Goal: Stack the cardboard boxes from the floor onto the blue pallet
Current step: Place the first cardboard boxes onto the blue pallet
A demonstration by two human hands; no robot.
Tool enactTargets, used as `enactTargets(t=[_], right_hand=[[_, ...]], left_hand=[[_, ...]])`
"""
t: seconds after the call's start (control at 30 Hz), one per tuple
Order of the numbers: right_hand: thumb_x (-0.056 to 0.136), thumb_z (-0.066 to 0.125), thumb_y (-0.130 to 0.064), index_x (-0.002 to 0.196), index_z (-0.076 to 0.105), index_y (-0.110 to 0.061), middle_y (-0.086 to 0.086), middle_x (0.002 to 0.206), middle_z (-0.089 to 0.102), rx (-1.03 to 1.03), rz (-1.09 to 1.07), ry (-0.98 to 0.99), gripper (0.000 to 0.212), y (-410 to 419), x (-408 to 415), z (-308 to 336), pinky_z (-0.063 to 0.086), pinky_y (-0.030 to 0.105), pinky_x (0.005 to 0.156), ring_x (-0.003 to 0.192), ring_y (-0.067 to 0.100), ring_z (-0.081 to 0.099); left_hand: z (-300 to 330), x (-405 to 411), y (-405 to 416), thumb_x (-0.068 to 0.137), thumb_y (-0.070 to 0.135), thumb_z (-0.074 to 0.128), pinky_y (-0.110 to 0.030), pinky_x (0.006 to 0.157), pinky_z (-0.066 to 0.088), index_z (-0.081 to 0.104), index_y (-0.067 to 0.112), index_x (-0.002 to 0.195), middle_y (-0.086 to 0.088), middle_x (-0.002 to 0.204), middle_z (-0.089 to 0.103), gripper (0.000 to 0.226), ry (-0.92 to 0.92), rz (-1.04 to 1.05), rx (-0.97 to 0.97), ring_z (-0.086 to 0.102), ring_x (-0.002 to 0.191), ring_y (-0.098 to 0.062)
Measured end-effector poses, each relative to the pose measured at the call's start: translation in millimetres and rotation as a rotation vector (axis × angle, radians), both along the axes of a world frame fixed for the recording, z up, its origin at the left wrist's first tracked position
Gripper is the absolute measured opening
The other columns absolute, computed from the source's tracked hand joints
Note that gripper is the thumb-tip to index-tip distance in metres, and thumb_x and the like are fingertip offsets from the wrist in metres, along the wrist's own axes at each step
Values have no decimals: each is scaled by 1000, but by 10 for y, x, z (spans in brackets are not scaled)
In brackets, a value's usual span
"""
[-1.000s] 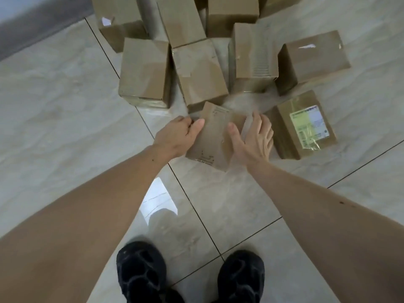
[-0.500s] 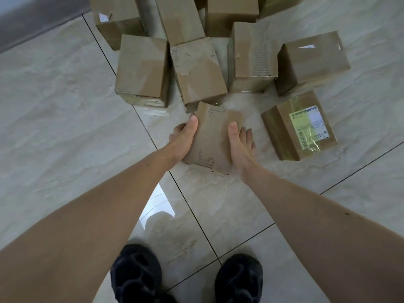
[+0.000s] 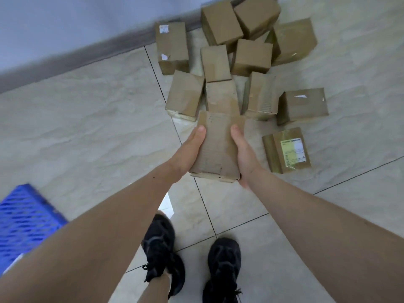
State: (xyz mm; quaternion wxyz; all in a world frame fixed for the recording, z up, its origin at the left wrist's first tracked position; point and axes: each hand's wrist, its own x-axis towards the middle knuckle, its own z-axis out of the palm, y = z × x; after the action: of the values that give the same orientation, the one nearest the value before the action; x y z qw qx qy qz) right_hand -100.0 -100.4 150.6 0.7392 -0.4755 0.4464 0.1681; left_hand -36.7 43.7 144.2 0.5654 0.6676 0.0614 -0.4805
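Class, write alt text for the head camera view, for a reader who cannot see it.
Both hands, the left hand and right hand, grip one cardboard box by its sides above a tiled floor. More boxes lie scattered ahead near the wall, and a blue pallet shows at the left edge.

Brown cardboard boxes; 1 box bears a yellow-green and white label. The pallet is blue with a grid pattern. Black shoes on beige marbled tiles.
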Motion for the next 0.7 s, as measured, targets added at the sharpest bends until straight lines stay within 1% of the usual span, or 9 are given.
enactTargets(t=[0.07, 0.1, 0.2, 0.33, 0.4, 0.5, 0.53, 0.6, 0.7], right_hand=[[96, 50, -60, 119, 68, -24, 2, 117, 75, -9, 31, -13, 46, 86, 115, 281, 55, 43, 98, 108, 19, 71], [96, 51, -60, 120, 68, -24, 2, 118, 75, -13, 45, -25, 46, 139, 181, 416, 56, 42, 97, 108, 18, 71], [94, 56, -59, 129, 65, -23, 0, 122, 73, -24, 77, -69, 50, 320, 364, 743, 54, 42, 101, 112, 18, 69], [92, 60, -59, 131, 65, -25, 0, 121, 73, -7, 172, -102, 52, 670, 533, 1114, 54, 45, 101, 111, 19, 70], [91, 61, -59, 129, 66, -24, 0, 119, 74, 7, 217, -113, 51, 872, 584, 1259, 54, 46, 101, 110, 19, 70], [93, 60, -58, 126, 68, -23, 2, 116, 75, 31, 291, -117, 49, 1221, 639, 1450, 55, 46, 99, 109, 20, 71], [93, 59, -58, 124, 69, -22, 3, 115, 76, 33, 320, -114, 49, 1348, 646, 1488, 55, 47, 98, 108, 21, 72], [91, 60, -61, 121, 71, -22, 3, 113, 77, 40, 377, -114, 50, 1621, 644, 1563, 55, 47, 97, 106, 23, 72], [82, 64, -67, 121, 70, -20, 5, 113, 76, 24, 446, -105, 61, 2088, 609, 1611, 55, 50, 98, 105, 25, 73]], left_hand=[[237, 55, 100, 97, 69, 30, -32, 109, 44, 51, 32, 143, 13, 133, 63, 63, -10, 51, -8, 59, 123, -5], [363, 77, 155, 98, 68, 30, -30, 107, 45, 51, 32, 143, 13, 132, 63, 61, -15, 79, -14, 60, 122, -4], [694, 120, 370, 91, 75, 33, -35, 108, 44, 51, 35, 142, 13, 134, 63, 67, -54, 156, -15, 59, 123, -7], [1107, 120, 754, 100, 65, 27, -35, 106, 46, 53, 32, 141, 10, 131, 65, 58, -86, 281, 3, 61, 120, -9], [1293, 84, 974, 100, 65, 27, -32, 101, 49, 53, 32, 140, 10, 130, 65, 58, -94, 331, -1, 62, 119, -9], [1518, 12, 1331, 101, 63, 26, -25, 86, 51, 55, 31, 138, 9, 126, 67, 57, -103, 396, 10, 65, 114, -8], [1566, -18, 1460, 101, 62, 25, -24, 83, 51, 55, 30, 137, 9, 125, 68, 57, -111, 420, 9, 65, 113, -8], [1642, -89, 1734, 101, 62, 26, -24, 84, 51, 56, 30, 136, 9, 125, 68, 57, -124, 477, 4, 65, 114, -8], [1676, -234, 2211, 99, 67, 29, -31, 94, 50, 56, 31, 137, 9, 127, 67, 59, -123, 548, 5, 64, 116, -9]])
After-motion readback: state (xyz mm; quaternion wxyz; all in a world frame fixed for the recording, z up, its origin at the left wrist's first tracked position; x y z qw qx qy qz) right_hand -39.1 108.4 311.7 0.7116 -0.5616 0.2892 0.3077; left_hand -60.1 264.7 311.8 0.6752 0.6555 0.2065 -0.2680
